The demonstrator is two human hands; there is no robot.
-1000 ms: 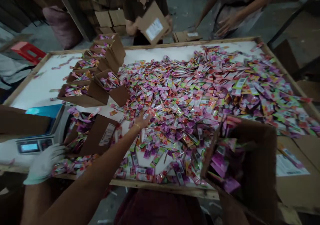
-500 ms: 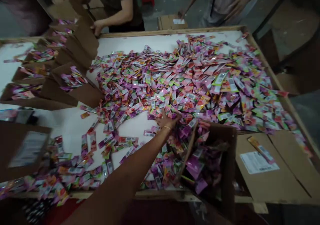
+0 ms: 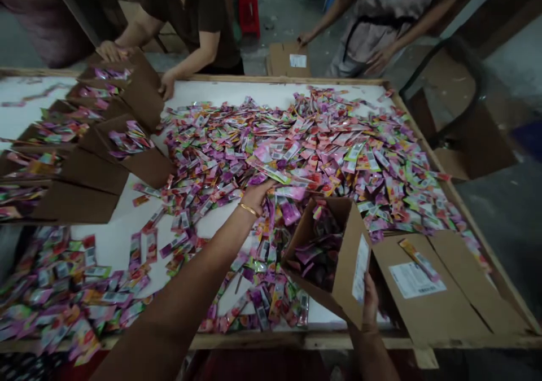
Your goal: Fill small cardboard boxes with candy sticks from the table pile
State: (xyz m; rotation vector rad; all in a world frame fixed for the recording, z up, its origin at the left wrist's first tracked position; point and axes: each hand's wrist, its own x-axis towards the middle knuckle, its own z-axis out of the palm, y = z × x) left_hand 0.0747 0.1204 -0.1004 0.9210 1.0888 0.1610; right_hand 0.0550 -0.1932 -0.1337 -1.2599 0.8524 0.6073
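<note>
Head-camera view looks down on a white-topped table with a raw wooden rim [image 3: 296, 79], most of it buried under a spread heap of small glossy sachets in pink, purple, green and red [image 3: 322, 149]. Since half a second ago the open brown cardboard carton [image 3: 334, 257] has come nearer and turned more upright, so its mouth now faces the heap and the sachets already inside show plainly; a second ago it was only a dark mass at the lower right. The right hand [image 3: 369, 305] grips that carton from beneath, thumb and fingers clasped on its lower corner beside a white printed label [image 3: 361, 267]. The left hand [image 3: 258, 196], a thin gold bangle [image 3: 249, 209] at the wrist, has drawn back from the middle of the heap to the carton's edge; its fingers lie curled down into the sachets, but whether they grasp any cannot be told. Judging by this, loose sachets are being raked toward the tilted carton. A flattened brown cardboard sheet [image 3: 440, 290] with another white label lies just right of the carton. At the left stand several filled brown cartons [image 3: 127, 149], and other people's hands [image 3: 167, 84] rest on the farthest of them. Barcodes show on many sachets and labels, yet no brand or wording is legible.
</note>
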